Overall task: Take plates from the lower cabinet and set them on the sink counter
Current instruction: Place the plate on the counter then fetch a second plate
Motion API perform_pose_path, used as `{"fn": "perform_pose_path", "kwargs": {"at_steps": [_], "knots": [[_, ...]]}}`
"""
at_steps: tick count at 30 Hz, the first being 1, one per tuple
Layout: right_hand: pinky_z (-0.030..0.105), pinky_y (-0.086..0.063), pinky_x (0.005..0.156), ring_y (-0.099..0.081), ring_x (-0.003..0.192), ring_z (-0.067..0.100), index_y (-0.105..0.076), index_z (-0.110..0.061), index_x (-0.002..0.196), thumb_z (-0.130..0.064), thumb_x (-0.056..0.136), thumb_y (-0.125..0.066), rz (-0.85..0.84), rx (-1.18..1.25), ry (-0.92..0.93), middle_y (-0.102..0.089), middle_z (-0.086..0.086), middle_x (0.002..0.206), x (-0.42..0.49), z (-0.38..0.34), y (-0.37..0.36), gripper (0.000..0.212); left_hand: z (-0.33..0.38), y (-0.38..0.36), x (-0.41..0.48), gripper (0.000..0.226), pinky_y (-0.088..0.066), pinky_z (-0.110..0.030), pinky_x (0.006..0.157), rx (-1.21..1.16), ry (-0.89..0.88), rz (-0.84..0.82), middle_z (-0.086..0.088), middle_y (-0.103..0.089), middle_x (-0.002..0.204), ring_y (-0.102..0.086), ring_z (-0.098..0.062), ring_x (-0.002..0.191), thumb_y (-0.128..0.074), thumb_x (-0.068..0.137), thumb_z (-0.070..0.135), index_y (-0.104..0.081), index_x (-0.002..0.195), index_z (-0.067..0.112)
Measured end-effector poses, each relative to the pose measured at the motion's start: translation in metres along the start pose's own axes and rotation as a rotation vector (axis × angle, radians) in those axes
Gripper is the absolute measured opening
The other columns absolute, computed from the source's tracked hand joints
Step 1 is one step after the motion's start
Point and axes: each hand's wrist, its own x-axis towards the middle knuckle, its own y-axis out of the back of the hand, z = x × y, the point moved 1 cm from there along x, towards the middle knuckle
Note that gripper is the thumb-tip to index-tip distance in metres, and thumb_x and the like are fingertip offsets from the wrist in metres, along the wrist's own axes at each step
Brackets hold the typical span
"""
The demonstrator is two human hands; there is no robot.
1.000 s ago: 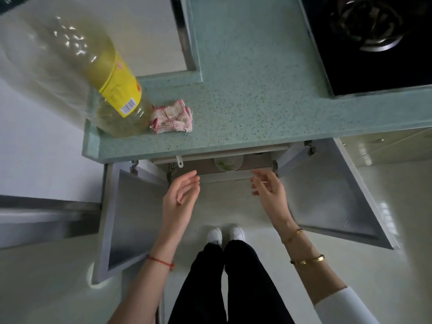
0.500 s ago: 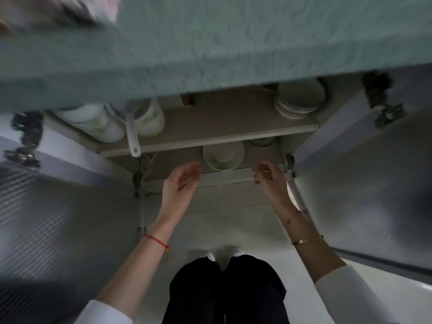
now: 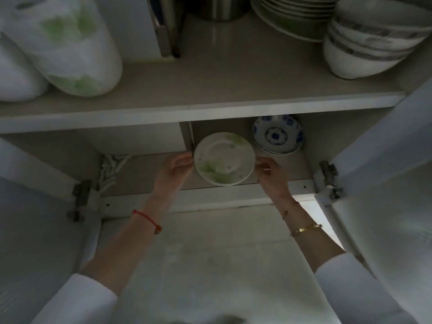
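Plate [image 3: 224, 157], white with green leaf print, low in the cabinet [image 3: 145, 141] on the bottom shelf, its near edge reaching over the shelf's front rail. Left hand [image 3: 174, 170] is on the plate's left rim, fingers curled in and thumb against the edge, holding it. Right hand [image 3: 268, 171] mirrors it on the right rim, fingers bent round the edge, holding that side. So it's a two-handed grip, one hand either side, with the plate level between them. Whether there is more than one plate under the top one I cannot tell in this dim light.

Just behind and to the right, a small stack of blue-patterned dishes [image 3: 277, 136] sits apart from the plate. Over on the left of the same shelf lies a bunch of white spoons [image 3: 112, 169].

Up on the upper shelf [image 3: 210, 108]: nested bowls [image 3: 371, 43] at right, a pile of dishes [image 3: 294, 17] beside them, and white jars with green print [image 3: 70, 47] at left. Red string [image 3: 147, 218] on the left wrist, gold bracelet [image 3: 306, 229] on the right.
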Motion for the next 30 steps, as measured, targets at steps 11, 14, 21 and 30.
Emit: {"fn": "perform_pose_path", "kwargs": {"at_steps": [11,14,21,30], "knots": [[0.034,-0.044,0.09,-0.06,0.105,0.037,-0.062,0.003,0.119,-0.006,0.09,-0.06,0.041,-0.221,0.074,-0.067,0.024,0.106,0.066,0.029,-0.034,0.031,-0.055,-0.034,0.093,0.034,-0.051,-0.031,0.094,0.234,0.019,0.055,-0.013,-0.073,0.114,-0.068,-0.025,0.109,-0.073,0.079,0.005,-0.073,0.113,0.008],[0.039,-0.043,0.093,-0.057,0.11,0.041,-0.064,0.008,0.113,-0.003,0.087,-0.06,0.037,-0.307,0.068,-0.068,0.025,0.105,0.074,0.034,-0.038,0.028,-0.062,-0.04,0.099,0.028,-0.049,-0.028,0.088,0.336,-0.016,0.03,-0.013,-0.075,0.111,-0.068,-0.026,0.108,-0.069,0.08,0.004,-0.075,0.106,0.009],[0.04,-0.043,0.095,-0.06,0.1,0.042,-0.069,0.008,0.101,0.008,0.077,-0.059,0.047,-0.321,0.097,-0.069,0.027,0.1,0.077,0.038,-0.044,0.026,-0.07,-0.049,0.104,0.034,-0.051,-0.033,0.094,0.371,-0.013,0.046,-0.015,-0.074,0.112,-0.067,-0.029,0.109,-0.07,0.076,0.002,-0.074,0.11,0.007],[0.019,-0.035,0.066,-0.063,0.098,0.032,-0.066,0.003,0.106,0.005,0.079,-0.06,0.094,-0.137,-0.043,-0.065,0.017,0.091,0.078,0.043,-0.044,0.028,-0.068,-0.05,0.094,0.041,-0.039,-0.014,0.078,0.307,0.027,0.093,-0.009,-0.075,0.112,-0.066,-0.025,0.108,-0.071,0.073,-0.001,-0.074,0.112,0.012]]}}
